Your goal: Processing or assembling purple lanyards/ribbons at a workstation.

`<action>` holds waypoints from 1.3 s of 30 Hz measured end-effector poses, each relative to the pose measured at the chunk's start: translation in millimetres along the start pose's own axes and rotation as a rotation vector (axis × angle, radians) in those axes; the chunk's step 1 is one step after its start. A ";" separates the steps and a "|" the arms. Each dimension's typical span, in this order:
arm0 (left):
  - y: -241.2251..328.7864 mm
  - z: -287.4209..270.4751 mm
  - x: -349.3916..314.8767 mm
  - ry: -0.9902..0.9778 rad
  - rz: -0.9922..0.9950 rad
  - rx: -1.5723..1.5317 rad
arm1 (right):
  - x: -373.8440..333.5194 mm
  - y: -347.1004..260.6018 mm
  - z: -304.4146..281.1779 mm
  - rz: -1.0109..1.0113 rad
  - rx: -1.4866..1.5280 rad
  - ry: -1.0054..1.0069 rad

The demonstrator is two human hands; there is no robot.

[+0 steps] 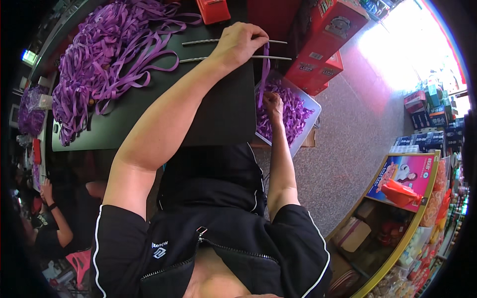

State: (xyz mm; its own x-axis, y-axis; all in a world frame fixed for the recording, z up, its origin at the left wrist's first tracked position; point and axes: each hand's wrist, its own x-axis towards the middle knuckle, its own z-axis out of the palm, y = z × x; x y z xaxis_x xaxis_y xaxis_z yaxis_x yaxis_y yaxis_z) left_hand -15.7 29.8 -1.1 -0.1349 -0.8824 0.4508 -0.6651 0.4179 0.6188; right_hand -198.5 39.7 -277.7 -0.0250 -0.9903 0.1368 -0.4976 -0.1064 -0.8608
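Note:
My left hand (239, 43) is at the table's far right edge, thumb and fingertips pinched on a flat purple ribbon (266, 63). Beneath this hand two thin, twisted metal rods (273, 58) lie side by side and jut past the edge. From the left fingers the ribbon hangs down to my right hand (273, 105), whose fingers are closed around its lower part. That hand is over a pale plastic bin (301, 136) filled with short purple ribbon pieces (293, 111). A big tangled heap of purple ribbon (107, 49) covers the table's left side.
The dark table (218, 124) reaches close to my lap. A red box-shaped object (213, 11) sits at its far edge. Red cartons (318, 59) are stacked beyond the bin. To the right stands a display cabinet (397, 179); at the left, another person's hand (47, 191) shows.

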 end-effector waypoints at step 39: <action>8.5 -1.9 0.2 -0.070 -0.059 0.055 | -175.6 -46.3 -71.1 -0.274 0.159 -0.078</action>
State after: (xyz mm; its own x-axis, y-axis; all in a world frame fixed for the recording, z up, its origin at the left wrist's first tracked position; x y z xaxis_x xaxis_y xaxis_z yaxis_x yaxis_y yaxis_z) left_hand -20.0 33.6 5.5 -0.1441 -0.9187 0.3678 -0.7122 0.3543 0.6060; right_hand -232.7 225.0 -227.1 0.1610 -0.9262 0.3410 -0.3348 -0.3763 -0.8639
